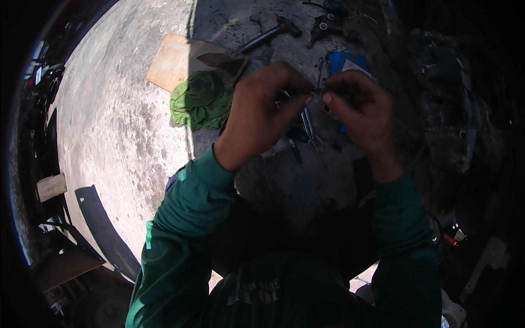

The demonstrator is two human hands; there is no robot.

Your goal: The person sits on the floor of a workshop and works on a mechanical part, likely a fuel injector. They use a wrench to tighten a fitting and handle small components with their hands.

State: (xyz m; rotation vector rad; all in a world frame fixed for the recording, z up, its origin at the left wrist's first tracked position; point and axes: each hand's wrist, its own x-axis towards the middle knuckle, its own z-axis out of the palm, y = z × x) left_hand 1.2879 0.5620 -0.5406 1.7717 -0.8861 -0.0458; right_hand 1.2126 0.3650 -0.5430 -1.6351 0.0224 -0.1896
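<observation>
My left hand [254, 112] and my right hand [361, 109] are raised over the floor, fingertips almost meeting. Both pinch a small, thin dark piece [318, 90], too small to make out clearly. Beneath them, partly hidden, lie silver wrenches [307, 128] and other dark tools. A crumpled green cloth [198, 101] lies to the left of my left hand. A blue item [339, 60] with a white sheet on it is behind my right hand.
A tan board [167, 60] lies behind the cloth on the concrete floor [120, 136]. A hammer [273, 34] and dark metal parts [322, 33] lie farther back. A wooden block [51, 187] is at the left; cluttered dark metal objects [448, 120] line the right.
</observation>
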